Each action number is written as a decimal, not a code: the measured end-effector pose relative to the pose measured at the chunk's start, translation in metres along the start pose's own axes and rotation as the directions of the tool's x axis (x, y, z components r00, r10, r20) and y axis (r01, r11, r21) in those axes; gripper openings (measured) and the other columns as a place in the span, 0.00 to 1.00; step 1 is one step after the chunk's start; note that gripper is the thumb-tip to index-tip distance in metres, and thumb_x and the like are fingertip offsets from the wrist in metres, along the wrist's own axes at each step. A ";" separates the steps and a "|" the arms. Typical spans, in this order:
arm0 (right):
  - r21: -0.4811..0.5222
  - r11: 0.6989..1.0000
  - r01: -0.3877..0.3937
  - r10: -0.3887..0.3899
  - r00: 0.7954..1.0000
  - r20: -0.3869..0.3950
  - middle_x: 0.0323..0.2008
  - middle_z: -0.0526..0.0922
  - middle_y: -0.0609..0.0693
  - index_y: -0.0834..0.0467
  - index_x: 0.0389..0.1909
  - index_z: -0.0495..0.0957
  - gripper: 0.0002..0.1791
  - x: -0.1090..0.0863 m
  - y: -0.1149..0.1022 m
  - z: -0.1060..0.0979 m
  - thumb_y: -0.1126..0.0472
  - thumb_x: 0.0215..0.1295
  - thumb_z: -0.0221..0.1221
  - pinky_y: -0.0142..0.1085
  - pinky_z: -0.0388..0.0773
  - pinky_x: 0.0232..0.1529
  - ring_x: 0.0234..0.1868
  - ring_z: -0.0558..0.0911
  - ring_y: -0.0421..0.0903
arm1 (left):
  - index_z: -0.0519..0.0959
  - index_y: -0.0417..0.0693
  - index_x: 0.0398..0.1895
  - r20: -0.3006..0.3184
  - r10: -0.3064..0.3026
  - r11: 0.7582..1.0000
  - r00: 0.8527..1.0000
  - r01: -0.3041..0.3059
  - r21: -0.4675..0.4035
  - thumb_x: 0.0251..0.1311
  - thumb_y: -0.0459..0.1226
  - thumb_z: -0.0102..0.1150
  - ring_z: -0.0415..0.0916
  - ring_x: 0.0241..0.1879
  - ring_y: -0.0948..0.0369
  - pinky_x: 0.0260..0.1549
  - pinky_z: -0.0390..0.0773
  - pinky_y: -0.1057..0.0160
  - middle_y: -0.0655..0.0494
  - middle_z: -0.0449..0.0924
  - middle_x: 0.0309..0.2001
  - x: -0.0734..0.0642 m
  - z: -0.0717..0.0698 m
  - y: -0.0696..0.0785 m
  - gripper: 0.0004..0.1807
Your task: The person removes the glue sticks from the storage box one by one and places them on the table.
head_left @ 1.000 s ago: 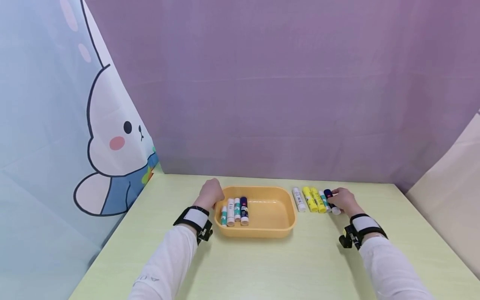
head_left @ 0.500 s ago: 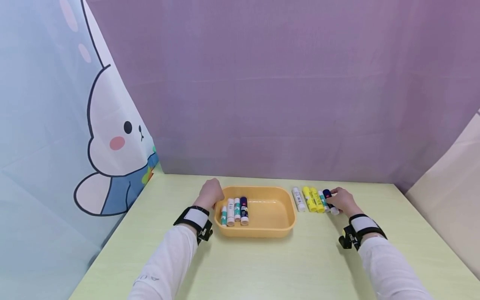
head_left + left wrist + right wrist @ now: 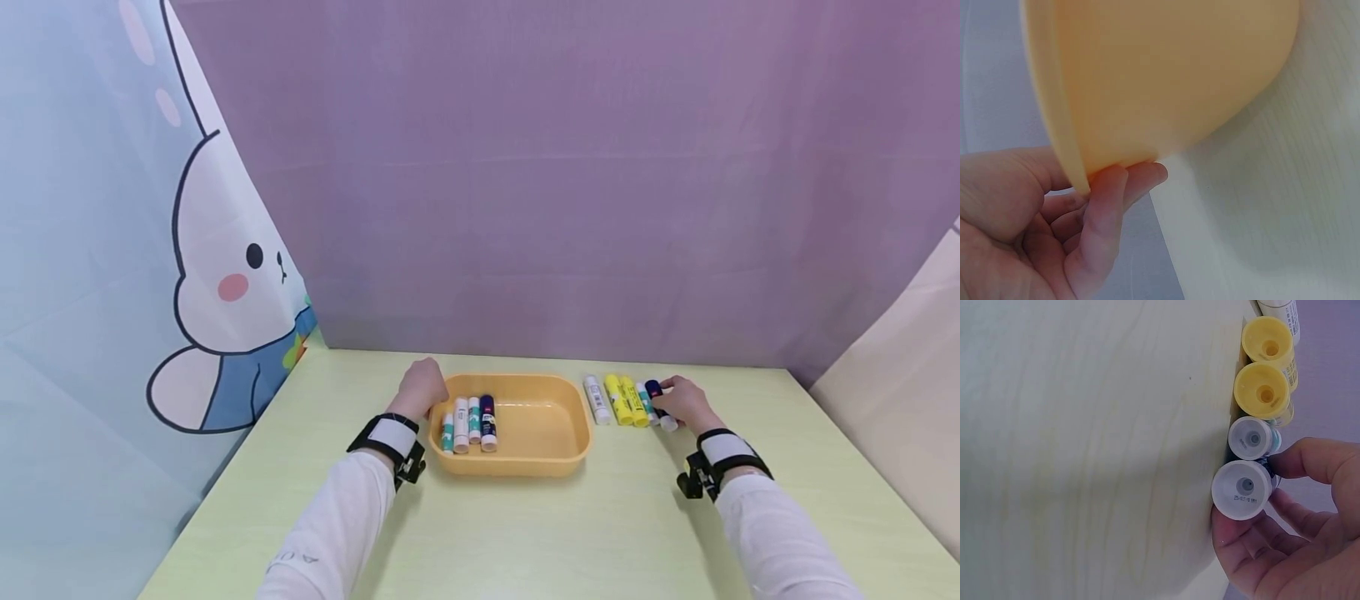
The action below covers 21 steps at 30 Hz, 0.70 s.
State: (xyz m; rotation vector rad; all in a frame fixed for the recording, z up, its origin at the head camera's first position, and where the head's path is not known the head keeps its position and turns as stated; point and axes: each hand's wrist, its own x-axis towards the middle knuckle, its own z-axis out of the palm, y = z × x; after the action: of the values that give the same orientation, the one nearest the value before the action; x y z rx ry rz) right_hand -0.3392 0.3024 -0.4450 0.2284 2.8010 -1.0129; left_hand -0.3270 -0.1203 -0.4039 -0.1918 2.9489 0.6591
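My left hand pinches the left rim of an orange plastic tray; in the left wrist view its fingers lie along the tray's outer wall. On the right, my right hand holds a navy glue stick between thumb and fingers. The right wrist view shows this stick's white base right beside the base of a smaller teal-and-white glue stick. Two yellow glue sticks and a white one continue the row to the left. All lie roughly parallel on the table.
Inside the tray's left half lie a navy glue stick, a white one and two small teal-and-white ones. A purple cloth hangs behind the table. A rabbit-print cloth hangs at the left.
My right hand has shifted the navy glue stick slightly left, up against the teal-and-white one; the nearby sticks moved a little left too. The left hand and the tray have stayed put.
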 end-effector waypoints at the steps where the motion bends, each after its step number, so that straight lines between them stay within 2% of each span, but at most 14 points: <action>1: -0.001 1.000 0.000 0.000 1.000 0.001 0.43 0.74 0.70 0.73 0.58 0.62 0.29 0.000 0.000 0.000 0.61 0.60 0.56 0.36 0.76 0.19 0.18 0.72 0.43 | 0.77 0.32 0.35 0.000 -0.001 1.000 1.000 0.001 0.003 0.53 0.28 0.58 0.77 0.15 0.57 0.09 0.77 0.66 0.43 0.78 0.30 0.000 0.000 0.000 0.07; 6: -0.002 1.000 -0.021 0.021 0.999 0.033 0.47 0.72 0.72 0.72 0.59 0.61 0.29 0.003 0.002 -0.002 0.62 0.61 0.55 0.36 0.79 0.23 0.25 0.76 0.46 | 0.77 0.33 0.36 -0.003 -0.005 1.000 1.000 0.005 0.010 0.53 0.28 0.58 0.77 0.16 0.57 0.09 0.77 0.67 0.43 0.78 0.31 0.001 0.002 0.001 0.07; 11: 0.003 0.998 -0.066 0.065 0.987 0.145 0.52 0.68 0.72 0.73 0.63 0.56 0.31 0.002 -0.005 -0.011 0.62 0.64 0.52 0.40 0.82 0.31 0.37 0.77 0.53 | 0.77 0.32 0.35 -0.005 0.000 1.000 1.000 0.000 0.014 0.54 0.28 0.58 0.77 0.16 0.57 0.09 0.77 0.66 0.43 0.78 0.30 0.001 0.001 0.001 0.07; 16: -0.078 0.994 -0.071 0.088 0.968 0.237 0.57 0.66 0.73 0.74 0.66 0.51 0.35 -0.002 -0.019 -0.024 0.59 0.66 0.51 0.46 0.81 0.39 0.48 0.76 0.63 | 0.77 0.33 0.35 -0.002 0.000 1.000 1.000 0.000 0.008 0.54 0.28 0.58 0.77 0.16 0.57 0.09 0.77 0.66 0.43 0.78 0.30 0.001 0.001 0.001 0.06; 21: -0.158 0.987 -0.027 0.069 0.960 0.270 0.62 0.59 0.75 0.75 0.67 0.49 0.38 -0.012 -0.045 -0.041 0.55 0.65 0.52 0.54 0.77 0.46 0.55 0.70 0.70 | 0.77 0.33 0.36 -0.006 0.001 1.000 1.000 -0.001 0.009 0.54 0.28 0.58 0.77 0.15 0.57 0.09 0.77 0.66 0.43 0.78 0.31 0.002 0.001 0.000 0.07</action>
State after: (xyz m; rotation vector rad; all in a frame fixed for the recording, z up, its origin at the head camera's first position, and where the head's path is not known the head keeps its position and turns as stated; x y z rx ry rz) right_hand -0.3404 0.2940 -0.3836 0.1248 2.5890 -0.7494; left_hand -0.3284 -0.1201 -0.4052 -0.1920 2.9572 0.6459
